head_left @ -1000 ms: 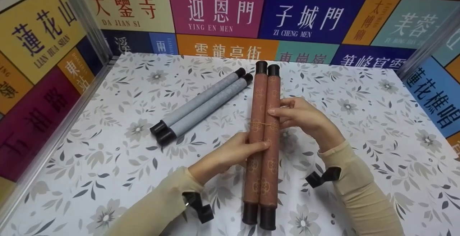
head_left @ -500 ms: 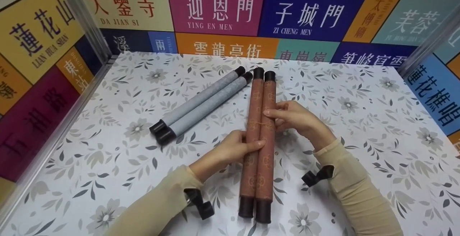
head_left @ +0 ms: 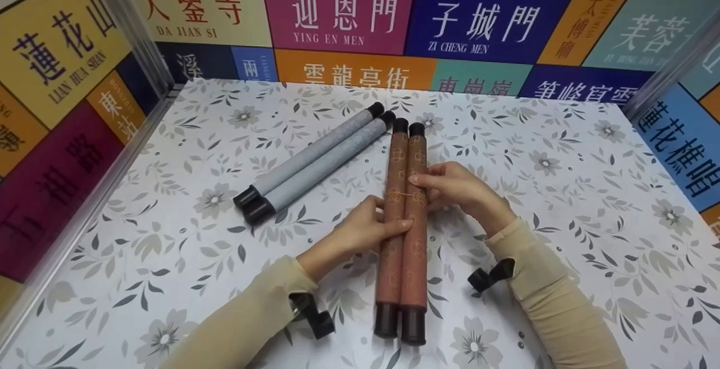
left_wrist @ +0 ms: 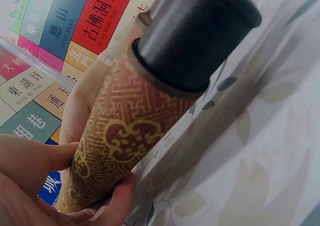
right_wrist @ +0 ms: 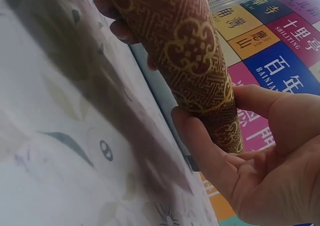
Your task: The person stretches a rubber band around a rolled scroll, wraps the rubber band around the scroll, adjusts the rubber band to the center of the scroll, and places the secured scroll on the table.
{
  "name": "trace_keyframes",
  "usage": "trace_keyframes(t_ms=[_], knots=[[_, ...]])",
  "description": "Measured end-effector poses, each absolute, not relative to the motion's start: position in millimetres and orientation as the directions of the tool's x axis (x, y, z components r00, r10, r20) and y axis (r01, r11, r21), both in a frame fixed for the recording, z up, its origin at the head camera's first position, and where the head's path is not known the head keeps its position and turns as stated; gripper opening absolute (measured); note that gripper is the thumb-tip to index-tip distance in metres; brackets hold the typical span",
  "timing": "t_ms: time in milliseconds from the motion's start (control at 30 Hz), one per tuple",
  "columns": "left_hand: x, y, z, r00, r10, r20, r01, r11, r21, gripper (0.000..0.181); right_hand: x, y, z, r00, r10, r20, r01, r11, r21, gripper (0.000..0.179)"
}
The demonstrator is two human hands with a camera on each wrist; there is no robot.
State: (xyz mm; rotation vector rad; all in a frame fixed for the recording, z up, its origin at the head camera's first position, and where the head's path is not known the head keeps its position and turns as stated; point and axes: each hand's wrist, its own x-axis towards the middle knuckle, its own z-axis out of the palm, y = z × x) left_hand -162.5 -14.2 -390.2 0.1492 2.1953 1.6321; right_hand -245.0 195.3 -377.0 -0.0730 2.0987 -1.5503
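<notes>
Two reddish-brown rolled scrolls (head_left: 414, 262) with a gold lattice-and-flower pattern and black end knobs lie side by side between my hands, pointing away from me. A thin gold band (head_left: 406, 193) crosses both near the middle. My left hand (head_left: 357, 231) grips them from the left, thumb on top, other fingers mostly hidden underneath. From the right, a little farther up, my right hand (head_left: 458, 188) pinches the right scroll between thumb and fingers. In the right wrist view a shadow separates the patterned roll (right_wrist: 192, 50) from the cloth. One black knob (left_wrist: 195, 35) looms large in the left wrist view.
Left of the brown pair, two grey-blue scrolls (head_left: 320, 163) with black ends lie slanted on the white floral tabletop (head_left: 562, 211). Their far ends are close to the brown scrolls. Colourful panels with Chinese lettering (head_left: 337, 14) wall the back and sides.
Both hands have brought the brown scrolls lower, shifting them slightly left. Their far ends have come down toward the tabletop and nearer me. The grey-blue scrolls have stayed put.
</notes>
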Motion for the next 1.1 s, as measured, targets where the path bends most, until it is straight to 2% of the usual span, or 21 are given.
trace_keyframes(t_ms=[333,600,733,1100], knots=[[-174,-21,-395,-0.937,0.279,-0.212,-0.08,0.42,0.904,0.059,-247,183,-388,-0.915,-0.221,-0.338,0.263,0.308,-0.914,0.042],[-183,-23,-399,-0.946,0.286,-0.152,-0.057,0.317,0.947,0.061,-246,175,-395,-0.965,-0.102,-0.241,0.206,0.271,-0.94,0.063],[-185,-25,-400,-0.95,0.266,-0.163,-0.077,0.306,0.949,0.06,-244,173,-396,-0.966,-0.092,-0.24,0.201,0.308,-0.93,0.066],[-190,-31,-404,-0.942,0.31,-0.129,-0.014,0.346,0.938,0.049,-245,168,-404,-0.977,-0.078,-0.2,0.149,0.424,-0.893,0.067]])
